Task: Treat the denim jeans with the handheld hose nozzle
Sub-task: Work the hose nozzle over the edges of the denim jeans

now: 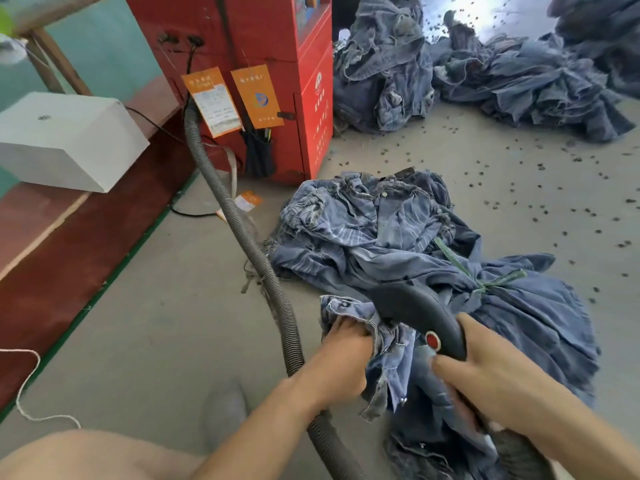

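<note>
Red machine (277, 64) stands at the back, gray hose (242, 237) running from it across the floor. Jeans (398, 237) lie bundled before you. Your left hand (343, 344) grips their hem; your right hand (491, 368) grips the black nozzle (415, 306), held over them.

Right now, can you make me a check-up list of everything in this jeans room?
Surface: grey concrete floor, dusty.
Job's things: dark hose nozzle with a red button, aimed at the jeans being held; a bundle of jeans tied with green string lies behind.
Clutter: small dark bits scattered over the floor; an orange tag lying by the machine.
Hands: left hand grips the jeans' edge; right hand holds the nozzle handle.
Cables: ribbed grey hose runs to the red machine; white cord at left.
Surroundings: white box on a red ledge; denim heaps at the back.
</note>
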Demonstrator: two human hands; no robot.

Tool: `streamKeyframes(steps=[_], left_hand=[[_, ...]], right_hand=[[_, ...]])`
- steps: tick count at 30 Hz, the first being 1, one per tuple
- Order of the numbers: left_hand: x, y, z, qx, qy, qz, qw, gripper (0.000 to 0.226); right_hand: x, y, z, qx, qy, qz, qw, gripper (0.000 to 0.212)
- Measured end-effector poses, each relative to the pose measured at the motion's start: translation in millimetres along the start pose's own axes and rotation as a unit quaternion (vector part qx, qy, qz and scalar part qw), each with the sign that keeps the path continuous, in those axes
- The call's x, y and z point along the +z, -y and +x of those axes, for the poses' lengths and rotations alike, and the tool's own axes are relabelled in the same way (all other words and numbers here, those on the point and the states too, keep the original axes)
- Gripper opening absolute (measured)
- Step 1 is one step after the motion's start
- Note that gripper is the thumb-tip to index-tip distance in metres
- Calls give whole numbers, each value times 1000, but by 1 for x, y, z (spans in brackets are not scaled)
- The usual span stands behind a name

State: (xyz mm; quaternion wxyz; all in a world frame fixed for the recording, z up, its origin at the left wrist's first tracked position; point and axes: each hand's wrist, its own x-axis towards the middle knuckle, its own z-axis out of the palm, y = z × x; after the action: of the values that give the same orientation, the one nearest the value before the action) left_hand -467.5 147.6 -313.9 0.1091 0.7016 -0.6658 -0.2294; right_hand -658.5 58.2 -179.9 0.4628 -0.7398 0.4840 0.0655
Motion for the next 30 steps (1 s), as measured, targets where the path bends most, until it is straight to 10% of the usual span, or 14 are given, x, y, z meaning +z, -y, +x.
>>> streamKeyframes(steps=[8, 17, 20, 24, 26, 30], left_hand=[[-9, 1, 0, 73, -22, 145, 987, 36], [-10, 10, -9, 45, 8, 197, 979, 64], [-8, 7, -9, 40, 11, 171, 984, 38], [10, 4, -25, 33, -54, -36, 997, 58], [15, -5, -37, -76, -66, -394, 914, 53], [10, 16, -38, -270, -61, -827, 490, 54]], right_hand=[[-6, 0, -12, -5, 68, -48, 997, 23], [-12, -9, -7, -4, -8, 21, 1000, 22], [3, -4, -7, -4, 82, -39, 996, 21], [11, -5, 17, 20, 24, 54, 998, 21], [-1, -16, 23, 51, -32, 116, 991, 21], [-15, -40, 15, 102, -74, 229, 965, 15]])
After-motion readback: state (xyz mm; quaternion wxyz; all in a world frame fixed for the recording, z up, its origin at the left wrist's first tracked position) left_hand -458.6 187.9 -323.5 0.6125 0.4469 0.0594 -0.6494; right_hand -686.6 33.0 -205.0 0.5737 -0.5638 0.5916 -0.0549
